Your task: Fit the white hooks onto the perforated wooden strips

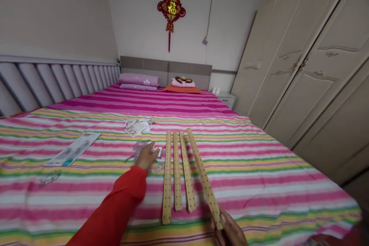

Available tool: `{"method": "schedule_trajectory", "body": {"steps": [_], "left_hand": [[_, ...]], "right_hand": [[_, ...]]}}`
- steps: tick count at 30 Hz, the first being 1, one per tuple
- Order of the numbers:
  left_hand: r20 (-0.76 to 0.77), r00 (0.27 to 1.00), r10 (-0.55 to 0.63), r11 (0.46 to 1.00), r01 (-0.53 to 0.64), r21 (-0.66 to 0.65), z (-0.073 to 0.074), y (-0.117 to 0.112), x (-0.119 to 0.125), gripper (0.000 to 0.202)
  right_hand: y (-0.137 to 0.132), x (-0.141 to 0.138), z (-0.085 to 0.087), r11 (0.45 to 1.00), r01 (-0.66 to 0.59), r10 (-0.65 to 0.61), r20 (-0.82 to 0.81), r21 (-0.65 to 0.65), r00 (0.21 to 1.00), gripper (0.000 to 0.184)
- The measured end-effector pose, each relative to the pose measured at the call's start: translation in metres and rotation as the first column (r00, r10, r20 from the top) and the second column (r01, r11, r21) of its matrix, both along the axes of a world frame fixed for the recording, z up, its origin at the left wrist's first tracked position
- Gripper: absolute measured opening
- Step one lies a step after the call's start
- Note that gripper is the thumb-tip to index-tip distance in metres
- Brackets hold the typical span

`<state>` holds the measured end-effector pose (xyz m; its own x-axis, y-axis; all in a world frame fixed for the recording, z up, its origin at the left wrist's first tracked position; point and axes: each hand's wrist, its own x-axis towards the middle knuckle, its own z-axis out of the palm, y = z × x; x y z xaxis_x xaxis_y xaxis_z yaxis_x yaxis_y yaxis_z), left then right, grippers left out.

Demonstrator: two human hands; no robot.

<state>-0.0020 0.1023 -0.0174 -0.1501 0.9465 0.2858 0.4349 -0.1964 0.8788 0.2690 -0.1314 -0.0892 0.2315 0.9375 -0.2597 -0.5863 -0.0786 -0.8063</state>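
My left hand (pixel 146 157), in a red sleeve, is at a clear plastic bag (pixel 140 147) on the bed. Its fingers are curled, with a small white piece (pixel 158 152) by the fingertips. My right hand (pixel 232 231) grips the near end of a long tan strip (pixel 203 175) dotted with rows of holes. That strip slants away over the bedcover. To its left lie three similar perforated strips, side by side: the nearest (pixel 186 173), a middle one (pixel 177 173) and a leftmost one (pixel 167 177), beside the left hand.
Beyond the left hand is a pile of small clear packets (pixel 140 126). Further left lie a long flat package (pixel 73 150) and a small clear bag (pixel 50 178). A striped bedcover (pixel 259 184) lies underneath. Wardrobes (pixel 317 65) line the right; a rail (pixel 57 80) borders the left.
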Motion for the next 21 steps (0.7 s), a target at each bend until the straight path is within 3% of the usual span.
{"method": "schedule_trajectory", "body": {"steps": [3, 7, 10, 15, 21], "left_hand": [[-0.109, 0.994, -0.020, 0.993, 0.033, 0.112, -0.005, -0.013, 0.000, 0.044], [-0.081, 0.996, -0.036, 0.978, 0.052, 0.202, -0.014, -0.052, 0.010, 0.033], [-0.081, 0.995, -0.051, 0.973, 0.068, 0.222, -0.031, -0.084, 0.019, 0.028], [-0.032, 0.999, -0.030, 0.984, 0.035, 0.174, -0.061, -0.117, 0.023, 0.026], [0.015, 1.000, 0.012, 0.994, -0.013, 0.108, -0.083, -0.129, 0.012, 0.029]], "right_hand": [[0.010, 0.005, 0.007, 0.998, -0.010, 0.010, 0.002, 0.069, 1.000, 0.041], [0.026, 0.005, 0.012, 0.990, -0.011, 0.016, -0.029, 0.140, 0.999, 0.030], [0.040, 0.000, 0.009, 0.984, -0.034, 0.044, -0.052, 0.175, 0.998, 0.025], [0.059, -0.011, 0.001, 0.982, -0.060, 0.076, -0.084, 0.178, 0.994, 0.026], [0.064, -0.015, -0.006, 0.992, -0.054, 0.058, -0.032, 0.111, 0.998, 0.032]]}}
